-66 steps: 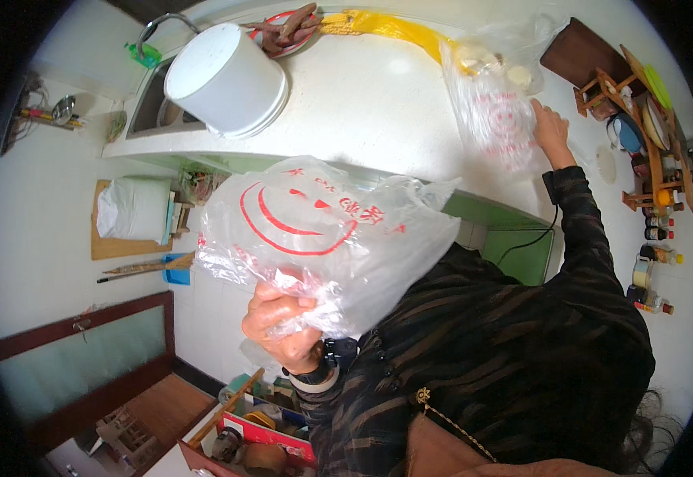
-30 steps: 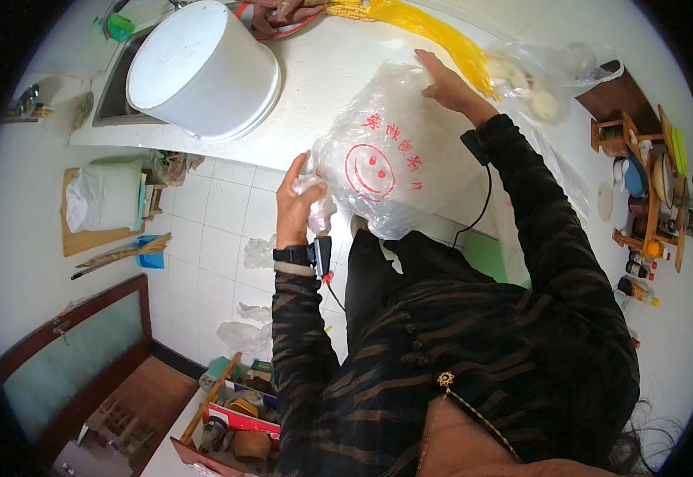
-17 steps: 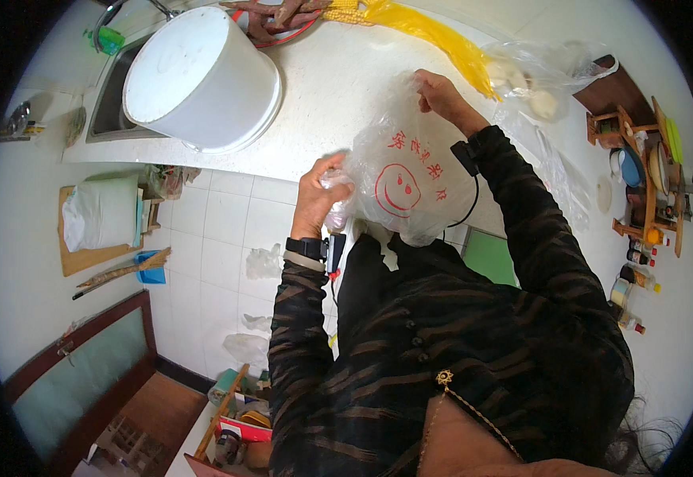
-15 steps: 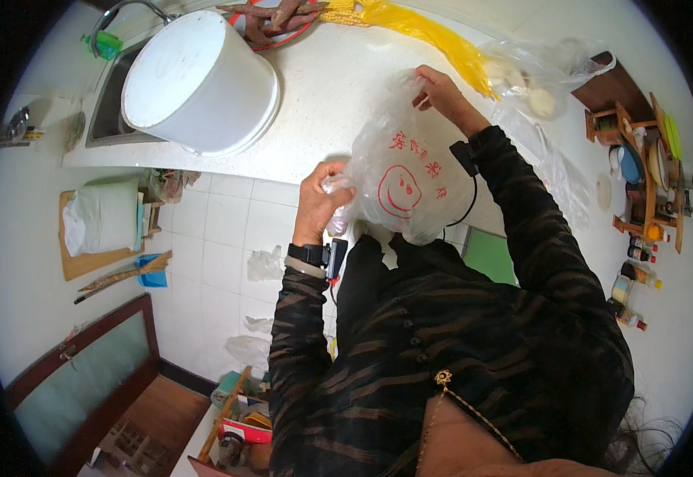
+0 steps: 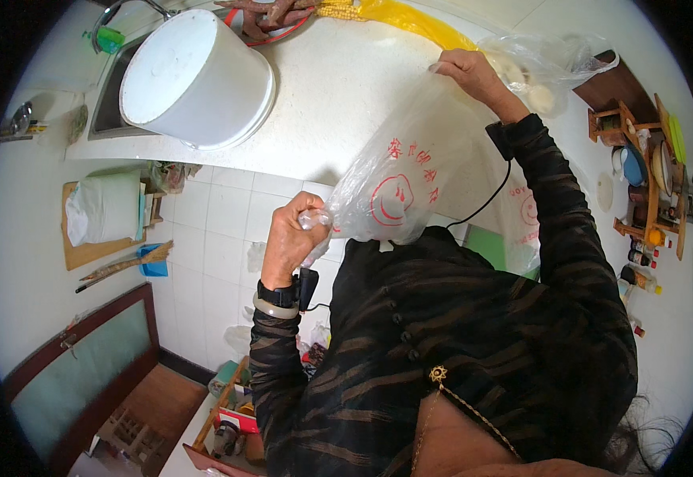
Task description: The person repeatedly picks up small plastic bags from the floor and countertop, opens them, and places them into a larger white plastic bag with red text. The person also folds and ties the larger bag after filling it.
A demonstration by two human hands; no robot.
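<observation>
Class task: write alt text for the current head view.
A left hand and a right hand hold a clear plastic bag with a red smiley face before a white counter. A white bucket stands to the left.

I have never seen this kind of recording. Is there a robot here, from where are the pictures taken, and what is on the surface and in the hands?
There is no robot: these are a person's two bare hands. One wide fisheye camera, worn on the head, looks down at them, so straight edges bend near the rim. The picture's left is the person's left.

The left hand and right hand hold a translucent plastic bag with a red smiling face between them; the left grips crumpled plastic, perhaps the same bag.

On the white worktop are a large white round bucket, a red-rimmed plate of brown root vegetables, yellow corn at the end of a yellow plastic bag, and a clear plastic bag with pale round things.
</observation>
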